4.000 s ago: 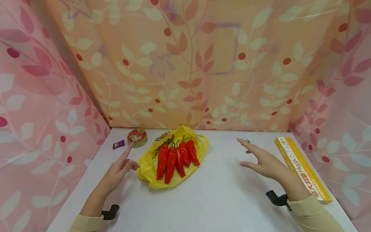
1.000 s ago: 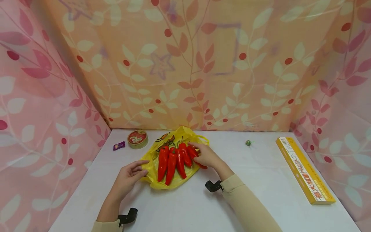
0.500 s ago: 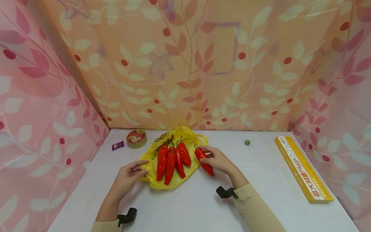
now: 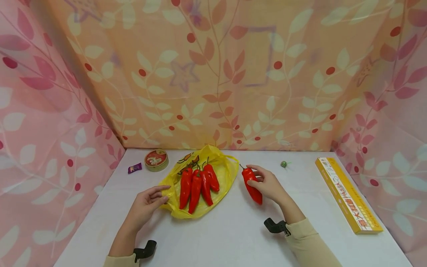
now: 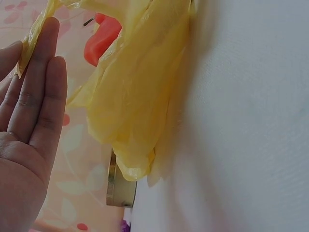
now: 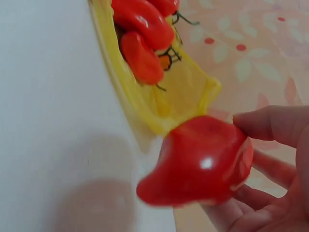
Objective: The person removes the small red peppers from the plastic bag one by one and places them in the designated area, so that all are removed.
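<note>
My right hand [image 4: 269, 185] holds a red chili pepper [image 4: 251, 187] between thumb and fingers, just right of the yellow plastic bag [image 4: 229, 185]. In the right wrist view, the held pepper [image 6: 198, 162] has its tip toward the white tabletop. Several more red peppers [image 4: 196, 191] lie side by side on the opened bag, stems toward the back. At the bag's left edge, my left hand [image 4: 146, 204] pinches the plastic. The left wrist view shows a fold of the yellow bag [image 5: 30, 46] between its thumb and fingers.
Behind and left of the bag stand a round tin [image 4: 156, 160] and a small purple wrapped candy [image 4: 135, 168]. A small green item [image 4: 284, 164] lies at the back right. A long yellow pasta box [image 4: 348, 196] lies along the right. Floral cloth walls [image 4: 213, 74] enclose the table.
Both hands came to the bag from apart. My right hand took the rightmost pepper off the bag and carried it rightward. My left hand has kept its place at the bag's edge lately.
</note>
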The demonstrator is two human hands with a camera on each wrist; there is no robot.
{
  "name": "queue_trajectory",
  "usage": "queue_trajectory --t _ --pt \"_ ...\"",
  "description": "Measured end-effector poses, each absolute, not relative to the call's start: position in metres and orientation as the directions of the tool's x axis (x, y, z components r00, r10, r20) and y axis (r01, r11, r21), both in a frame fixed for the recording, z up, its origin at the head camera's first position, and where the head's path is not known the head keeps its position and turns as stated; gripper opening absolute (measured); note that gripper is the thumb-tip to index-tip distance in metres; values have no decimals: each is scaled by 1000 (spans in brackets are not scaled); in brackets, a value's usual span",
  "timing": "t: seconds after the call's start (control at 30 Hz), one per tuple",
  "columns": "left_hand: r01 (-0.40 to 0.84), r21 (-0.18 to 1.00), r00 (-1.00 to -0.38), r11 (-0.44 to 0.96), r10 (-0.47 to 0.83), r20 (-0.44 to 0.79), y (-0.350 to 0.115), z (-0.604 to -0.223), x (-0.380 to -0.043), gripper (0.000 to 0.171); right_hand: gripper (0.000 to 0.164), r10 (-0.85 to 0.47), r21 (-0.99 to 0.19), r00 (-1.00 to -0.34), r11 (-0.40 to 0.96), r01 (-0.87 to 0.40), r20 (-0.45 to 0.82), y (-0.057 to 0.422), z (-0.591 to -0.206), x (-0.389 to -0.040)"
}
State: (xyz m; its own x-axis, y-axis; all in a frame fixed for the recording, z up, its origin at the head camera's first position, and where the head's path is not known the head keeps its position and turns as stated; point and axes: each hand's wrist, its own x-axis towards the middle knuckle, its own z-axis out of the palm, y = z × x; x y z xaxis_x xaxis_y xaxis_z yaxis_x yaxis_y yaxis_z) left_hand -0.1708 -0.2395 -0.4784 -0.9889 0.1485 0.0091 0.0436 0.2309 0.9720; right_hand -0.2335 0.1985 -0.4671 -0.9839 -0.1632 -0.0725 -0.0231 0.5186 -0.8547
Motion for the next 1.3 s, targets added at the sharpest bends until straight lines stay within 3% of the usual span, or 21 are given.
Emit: queue_trajectory --t 0.37,0.9,1.3 --pt "-1 972 -992 236 121 -31 -239 -477 -168 40 59 -98 -756 -995 651 -69 6 247 -462 -218" --pt "-17 967 -991 253 124 -50 -239 -477 -168 41 75 26 -702 -998 709 57 -56 325 -456 -206" --pt "-10 969 -991 248 129 -43 -238 -476 -170 42 76 99 -632 -988 760 154 -122 372 -466 -203"
